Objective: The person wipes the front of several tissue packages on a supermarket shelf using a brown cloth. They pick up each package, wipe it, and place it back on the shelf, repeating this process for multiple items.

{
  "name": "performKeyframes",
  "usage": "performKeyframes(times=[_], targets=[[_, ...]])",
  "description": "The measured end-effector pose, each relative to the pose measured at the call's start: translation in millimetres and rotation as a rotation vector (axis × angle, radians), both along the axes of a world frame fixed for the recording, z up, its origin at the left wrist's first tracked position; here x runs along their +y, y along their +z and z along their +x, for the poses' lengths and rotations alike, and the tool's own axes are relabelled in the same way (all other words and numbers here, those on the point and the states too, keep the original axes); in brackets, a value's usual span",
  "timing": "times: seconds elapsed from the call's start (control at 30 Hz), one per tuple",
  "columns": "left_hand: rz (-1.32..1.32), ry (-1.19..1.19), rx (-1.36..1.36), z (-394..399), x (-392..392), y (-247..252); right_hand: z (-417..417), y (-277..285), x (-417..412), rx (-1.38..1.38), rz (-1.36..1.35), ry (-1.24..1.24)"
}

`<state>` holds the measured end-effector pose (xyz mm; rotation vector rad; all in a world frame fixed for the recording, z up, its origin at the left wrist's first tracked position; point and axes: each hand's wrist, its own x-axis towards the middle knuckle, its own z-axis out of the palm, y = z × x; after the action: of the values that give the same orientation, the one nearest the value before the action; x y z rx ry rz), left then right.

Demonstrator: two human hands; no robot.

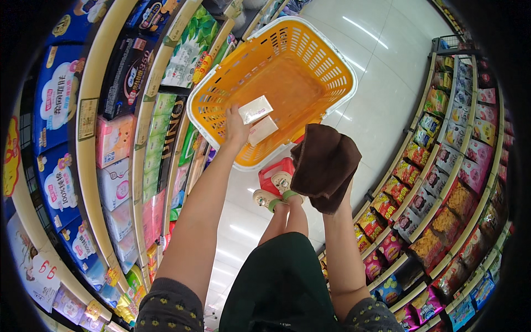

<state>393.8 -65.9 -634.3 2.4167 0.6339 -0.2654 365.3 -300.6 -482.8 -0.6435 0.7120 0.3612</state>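
Note:
My left hand (236,128) reaches into an orange plastic shopping basket (296,83) with a white rim. It grips the left ends of two small white packs, the upper pack (256,109) and the lower pack (263,130), which fan out from the fingers over the basket's inside. A folded dark brown cloth (325,162) covers my right hand, whose fingers are hidden. The right forearm comes up behind this cloth, beside the basket's near right corner.
Shelves of packaged tissue and hygiene goods (120,141) rise on the left. Snack bags (415,178) fill the shelves on the right. A pale tiled floor (365,50) runs between them. Under the basket's near edge is a red plastic object (265,182), beside my clogs (267,199).

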Motion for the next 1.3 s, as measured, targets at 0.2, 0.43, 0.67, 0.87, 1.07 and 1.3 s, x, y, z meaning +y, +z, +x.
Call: performKeyframes(times=[0.2, 0.43, 0.67, 0.87, 1.07, 1.3], targets=[[0.025, 0.015, 0.078, -12.7, 1.2, -38.4, -2.1, 11.3, 8.3, -0.003, 0.134, 0.08], [0.053, -0.105, 0.162, -7.6, 0.7, -34.5, -3.1, 20.3, 25.8, -0.03, 0.038, 0.131], [0.005, -0.137, 0.1, 2.2, 6.4, -31.0, -11.8, -8.1, 32.7, 0.04, 0.046, 0.085], [0.043, -0.168, 0.032, -10.3, 30.0, -64.7, -7.3, -11.5, 55.1, 0.092, 0.09, 0.067], [0.01, -0.173, 0.142, -18.2, 14.9, -34.8, -7.4, 0.4, 63.3, 0.102, 0.056, 0.113], [-0.691, 0.352, -0.257, -59.6, 3.6, 109.0, -7.0, 83.6, 83.5, 0.029, 0.125, 0.236]])
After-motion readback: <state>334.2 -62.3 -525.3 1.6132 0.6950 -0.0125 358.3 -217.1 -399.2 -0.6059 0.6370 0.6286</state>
